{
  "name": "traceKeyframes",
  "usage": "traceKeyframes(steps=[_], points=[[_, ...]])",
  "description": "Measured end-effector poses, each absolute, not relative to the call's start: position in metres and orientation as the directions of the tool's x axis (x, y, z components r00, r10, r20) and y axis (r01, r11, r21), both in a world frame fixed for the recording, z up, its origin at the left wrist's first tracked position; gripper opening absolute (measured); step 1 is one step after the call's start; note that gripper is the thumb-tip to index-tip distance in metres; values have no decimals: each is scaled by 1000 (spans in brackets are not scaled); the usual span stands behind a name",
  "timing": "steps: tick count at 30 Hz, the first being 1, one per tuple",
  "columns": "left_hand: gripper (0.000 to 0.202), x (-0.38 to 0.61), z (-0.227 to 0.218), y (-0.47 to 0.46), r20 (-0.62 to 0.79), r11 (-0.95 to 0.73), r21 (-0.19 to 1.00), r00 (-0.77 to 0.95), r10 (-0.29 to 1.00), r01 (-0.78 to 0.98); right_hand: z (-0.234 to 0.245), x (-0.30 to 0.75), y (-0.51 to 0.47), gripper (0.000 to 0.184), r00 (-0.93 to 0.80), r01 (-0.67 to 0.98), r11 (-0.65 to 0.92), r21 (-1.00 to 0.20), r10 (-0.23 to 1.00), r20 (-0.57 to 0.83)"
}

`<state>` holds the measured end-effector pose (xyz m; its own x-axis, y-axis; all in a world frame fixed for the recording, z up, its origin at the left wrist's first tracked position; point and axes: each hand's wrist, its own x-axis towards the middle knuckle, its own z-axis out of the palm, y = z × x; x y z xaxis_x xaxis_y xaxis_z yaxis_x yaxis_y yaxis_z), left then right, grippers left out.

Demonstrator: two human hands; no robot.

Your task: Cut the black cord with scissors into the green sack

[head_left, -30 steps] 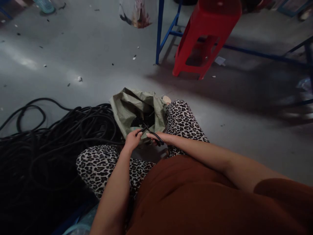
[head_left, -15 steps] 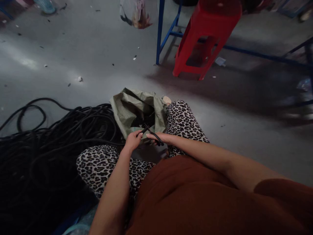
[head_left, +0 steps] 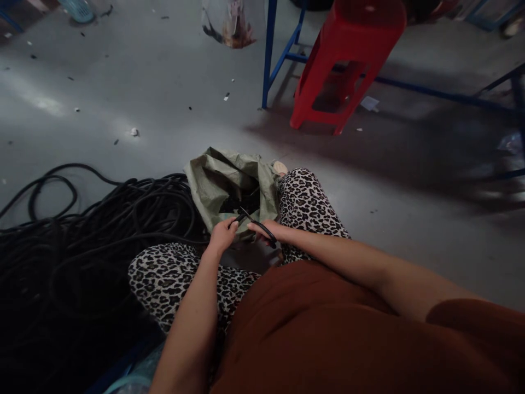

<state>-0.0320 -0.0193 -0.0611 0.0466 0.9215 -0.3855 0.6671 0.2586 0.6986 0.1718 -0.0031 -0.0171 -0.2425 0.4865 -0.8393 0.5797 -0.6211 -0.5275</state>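
Note:
Between my knees stands a greenish sack, its mouth open and dark pieces inside. My left hand is closed on the end of a black rubber cord, just over the sack's near rim. My right hand grips black-handled scissors, whose blades point up and left, right at the cord's end. Whether the blades touch the cord I cannot tell. The cord runs left from my left hand toward a large heap of black cord on the floor.
A red plastic stool stands ahead, by a blue metal frame. A printed bag and a light-blue basket are farther off. Small scraps litter the grey floor. Something pale blue sits at lower left.
The scissors in my right hand have shifted slightly, with their handles closer together now. My left hand stays almost in place on the cord.

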Motion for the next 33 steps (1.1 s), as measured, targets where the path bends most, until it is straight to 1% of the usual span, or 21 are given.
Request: traceKeyframes(steps=[5,9,13,17,20,25,29,33], points=[[34,-32,-60,-21,-339,228,680,24,940,697,-20,170,-2,62,-198,622,-587,-518,522,-829],[35,-34,-54,-21,-308,206,642,2,951,738,-24,171,0,60,-172,650,-566,-507,540,-824],[37,-35,-51,-19,-360,228,606,8,933,762,-27,173,0,62,-156,675,-555,-486,537,-829],[39,-35,-47,-18,-403,237,573,18,915,785,-33,174,-1,64,-206,619,-597,-510,503,-839],[38,-35,-44,-19,-403,217,575,42,914,789,-40,174,-1,64,-235,618,-594,-516,486,-842],[37,-35,-43,-19,-401,210,586,55,915,783,-46,174,2,62,-226,696,-514,-501,505,-833],[37,-37,-48,-18,-389,205,605,61,919,769,-42,174,3,64,-223,718,-491,-493,510,-831],[37,-37,-53,-19,-380,230,630,36,924,742,-33,174,4,66,-183,754,-450,-479,556,-811]])
